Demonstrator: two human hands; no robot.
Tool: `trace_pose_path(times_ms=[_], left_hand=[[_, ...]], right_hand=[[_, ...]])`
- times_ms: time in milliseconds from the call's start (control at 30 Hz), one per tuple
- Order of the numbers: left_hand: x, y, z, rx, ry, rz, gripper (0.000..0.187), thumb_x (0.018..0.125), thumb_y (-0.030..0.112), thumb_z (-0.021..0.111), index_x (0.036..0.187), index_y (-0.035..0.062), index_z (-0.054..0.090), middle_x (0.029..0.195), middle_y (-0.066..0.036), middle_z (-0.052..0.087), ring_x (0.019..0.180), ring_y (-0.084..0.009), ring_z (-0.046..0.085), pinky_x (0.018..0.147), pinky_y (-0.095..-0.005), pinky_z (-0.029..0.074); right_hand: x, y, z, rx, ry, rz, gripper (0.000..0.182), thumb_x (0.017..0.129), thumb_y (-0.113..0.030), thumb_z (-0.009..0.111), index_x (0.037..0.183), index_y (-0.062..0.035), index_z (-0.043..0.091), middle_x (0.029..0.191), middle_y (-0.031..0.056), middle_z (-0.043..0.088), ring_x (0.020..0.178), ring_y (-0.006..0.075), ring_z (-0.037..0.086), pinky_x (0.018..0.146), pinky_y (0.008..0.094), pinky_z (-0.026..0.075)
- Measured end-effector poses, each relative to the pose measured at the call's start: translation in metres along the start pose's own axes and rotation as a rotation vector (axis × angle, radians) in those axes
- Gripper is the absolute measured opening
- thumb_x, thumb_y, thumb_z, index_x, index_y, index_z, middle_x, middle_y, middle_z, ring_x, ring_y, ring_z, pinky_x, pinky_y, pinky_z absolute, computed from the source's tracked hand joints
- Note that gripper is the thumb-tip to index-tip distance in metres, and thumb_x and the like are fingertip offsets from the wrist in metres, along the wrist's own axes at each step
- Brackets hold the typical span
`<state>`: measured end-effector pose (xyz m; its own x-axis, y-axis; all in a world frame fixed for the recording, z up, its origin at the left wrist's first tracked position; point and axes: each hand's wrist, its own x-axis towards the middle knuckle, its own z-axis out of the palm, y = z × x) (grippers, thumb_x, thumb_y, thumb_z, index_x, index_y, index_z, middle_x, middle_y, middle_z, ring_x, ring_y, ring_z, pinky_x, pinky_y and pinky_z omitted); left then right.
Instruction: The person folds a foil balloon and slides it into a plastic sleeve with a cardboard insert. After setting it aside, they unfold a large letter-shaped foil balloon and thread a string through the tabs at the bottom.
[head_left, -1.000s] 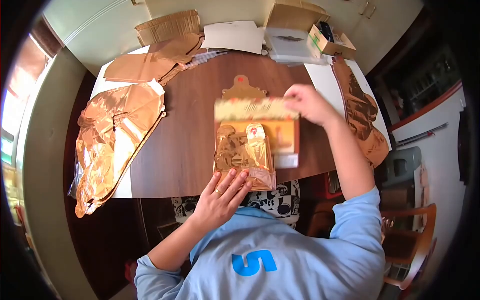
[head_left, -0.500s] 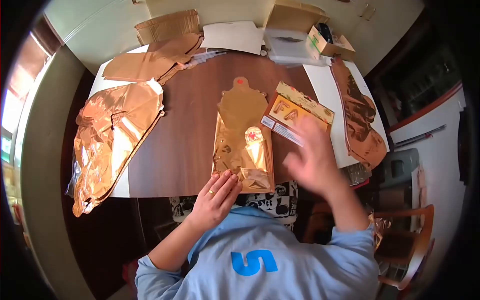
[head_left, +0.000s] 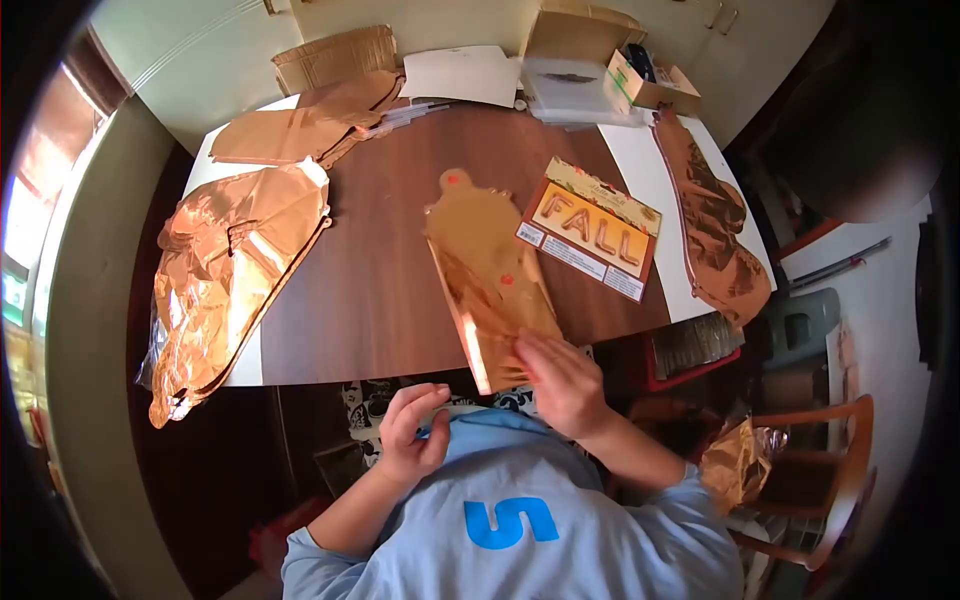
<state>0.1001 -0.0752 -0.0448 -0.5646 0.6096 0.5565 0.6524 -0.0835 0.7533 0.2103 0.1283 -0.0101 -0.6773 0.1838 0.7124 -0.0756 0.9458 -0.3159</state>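
Note:
A flat gold foil balloon [head_left: 485,240] lies on the brown table, its near end at the front edge. My right hand [head_left: 565,385] pinches the foil near its lower right side, fingers closed on it. Just left of the foil's near end, my left hand [head_left: 412,432] hovers over my shirt with curled fingers apart, holding nothing. A card printed "FALL" [head_left: 590,225] lies to the right of the balloon, tilted.
Crumpled gold foil [head_left: 235,270] covers the table's left side, with more foil [head_left: 300,125] behind it. Another foil piece [head_left: 712,220] lies at the right. White card [head_left: 460,76], a clear tray [head_left: 570,92] and an open box [head_left: 655,85] stand at the back.
My right hand has come down from beside the card and taken hold of the foil. My left hand has lifted off it towards my body. The balloon's near end is now shifted and creased.

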Motion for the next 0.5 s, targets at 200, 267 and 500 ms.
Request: trace_pose_path(times_ms=[200,267,500], left_hand=[[0.028,0.019,0.018,-0.416,-0.137,-0.397,0.061,0.092,0.006,0.063,0.144,0.0054,0.032,0.134,-0.016,0.047,0.104,-0.0249,0.064,0.09,-0.0361,0.052],[0.043,0.027,0.028,-0.619,-0.079,-0.56,0.072,0.092,0.006,0.063,0.15,0.0084,0.02,0.142,-0.015,0.039,0.108,-0.0256,0.063,0.091,-0.0363,0.053],[0.074,0.016,0.034,-0.703,0.033,-0.595,0.083,0.087,-0.011,0.059,0.153,0.0088,0.013,0.151,-0.016,0.028,0.106,-0.0258,0.065,0.086,-0.0342,0.057]], right_hand=[[0.008,-0.012,0.015,1.248,0.669,1.078,0.022,0.1,-0.017,0.055,0.114,-0.0005,0.059,0.105,0.0046,0.064,0.095,0.0115,0.06,0.084,0.0289,0.049],[0.013,-0.012,0.022,1.592,0.66,1.165,0.031,0.101,-0.02,0.055,0.125,-0.0019,0.053,0.123,0.0089,0.06,0.11,0.0187,0.06,0.096,0.0353,0.048],[-0.008,-0.025,0.023,1.709,0.335,1.286,0.028,0.101,-0.02,0.05,0.125,-0.0035,0.054,0.128,0.011,0.058,0.12,0.024,0.056,0.102,0.0435,0.045]])
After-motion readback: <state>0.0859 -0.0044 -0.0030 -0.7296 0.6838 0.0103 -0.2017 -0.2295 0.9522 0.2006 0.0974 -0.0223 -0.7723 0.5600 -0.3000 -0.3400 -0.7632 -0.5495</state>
